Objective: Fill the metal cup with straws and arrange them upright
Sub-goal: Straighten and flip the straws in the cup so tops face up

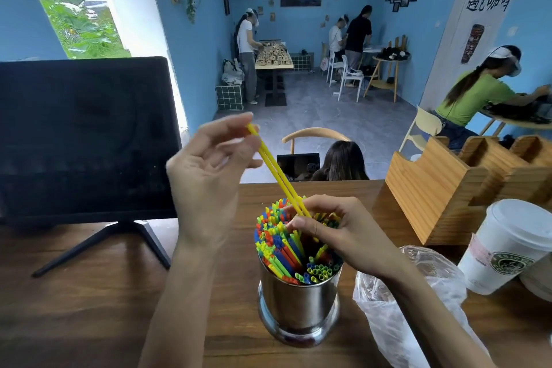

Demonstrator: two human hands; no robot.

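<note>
A shiny metal cup (298,305) stands on the wooden table (89,308), packed with several red, blue, green and yellow straws (277,245) that lean towards the left. Two yellow straws (277,173) slant up out of the cup. My left hand (209,170) pinches their upper ends between thumb and fingers, above and left of the cup. My right hand (331,230) is over the cup's right side, its fingers curled round the lower part of the yellow straws among the bundle.
A dark monitor (83,134) on a stand sits at the left. A crumpled clear plastic bag (412,302) lies right of the cup. A white lidded paper coffee cup (507,245) and a wooden organiser (448,188) stand at the right. Several people work in the room beyond.
</note>
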